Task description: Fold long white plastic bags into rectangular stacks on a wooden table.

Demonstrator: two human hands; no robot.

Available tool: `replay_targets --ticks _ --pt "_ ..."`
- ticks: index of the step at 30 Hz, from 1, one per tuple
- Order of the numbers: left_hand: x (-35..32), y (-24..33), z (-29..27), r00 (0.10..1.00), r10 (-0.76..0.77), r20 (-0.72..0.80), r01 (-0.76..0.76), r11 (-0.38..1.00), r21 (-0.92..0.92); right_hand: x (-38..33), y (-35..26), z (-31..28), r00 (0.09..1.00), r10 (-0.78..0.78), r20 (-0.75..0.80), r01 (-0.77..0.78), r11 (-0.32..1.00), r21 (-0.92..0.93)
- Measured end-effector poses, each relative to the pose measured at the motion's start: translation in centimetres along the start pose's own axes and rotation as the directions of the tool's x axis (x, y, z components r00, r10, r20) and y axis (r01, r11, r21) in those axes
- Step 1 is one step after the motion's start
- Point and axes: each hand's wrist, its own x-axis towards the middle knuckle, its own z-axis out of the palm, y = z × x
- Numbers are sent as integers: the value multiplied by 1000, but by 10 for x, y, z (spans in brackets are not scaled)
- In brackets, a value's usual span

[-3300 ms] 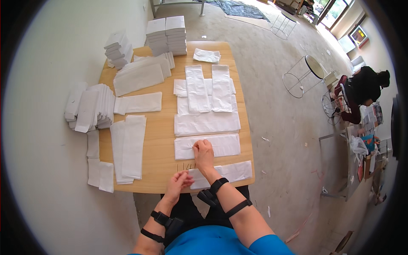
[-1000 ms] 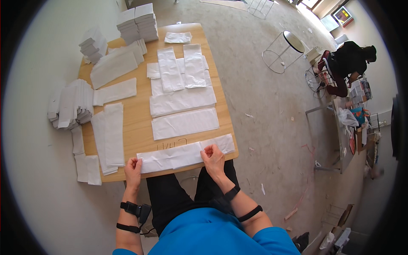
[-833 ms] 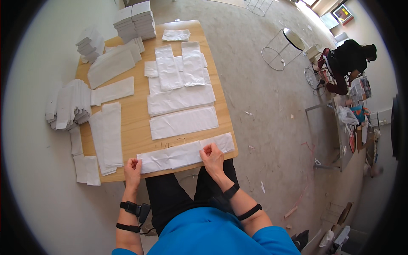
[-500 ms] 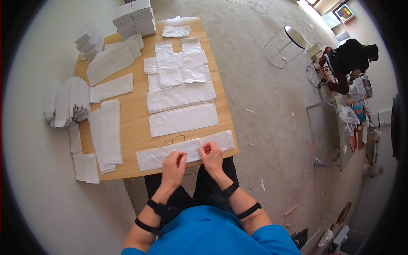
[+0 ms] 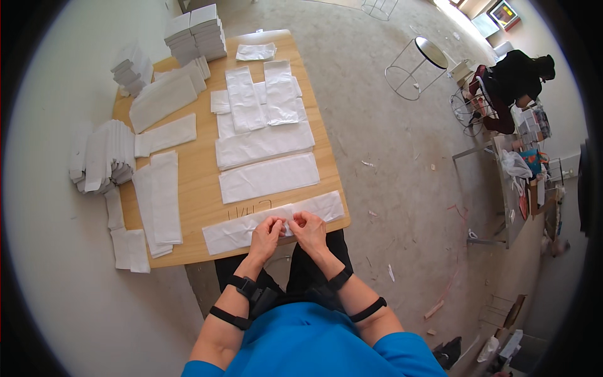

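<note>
A long white cloth strip (image 5: 235, 229) lies along the near edge of the wooden table (image 5: 202, 188). My left hand (image 5: 267, 230) and my right hand (image 5: 306, 226) meet at the middle of that strip, fingers pinching its upper edge close together. Both wrists wear black straps. Beyond the strip lie two wider white pieces (image 5: 269, 177), and farther off several smaller white pieces (image 5: 259, 97) overlap each other.
Folded white cloth stacks (image 5: 195, 31) stand at the table's far corner, and more piles (image 5: 103, 157) sit along the left edge. A round wire-legged stool (image 5: 418, 66) stands on the floor to the right. Another person (image 5: 512, 78) sits at the far right.
My left hand has slid from the strip's left end to its middle, next to my right hand. The right hand stays near the middle of the strip.
</note>
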Motion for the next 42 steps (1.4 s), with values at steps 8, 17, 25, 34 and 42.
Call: replay_targets --ticks 8,17,25,34,42 --pt "-1 1 4 999 16 -29 -18 998 -66 -6 -7 0 988 -127 -83 115 984 -138" --pt "0 11 4 995 -59 -85 51 994 -92 1 0 -2 990 -133 41 137 984 -118" --pt "2 9 -1 993 -99 -63 90 987 -130 11 2 -8 989 60 135 -68 996 59" --pt "4 12 -9 985 -175 3 172 964 -203 1 -16 -9 982 -167 -83 137 949 -282" --pt "6 4 -7 993 -120 -13 117 980 -162 -2 -29 -24 959 -266 -93 234 936 -265"
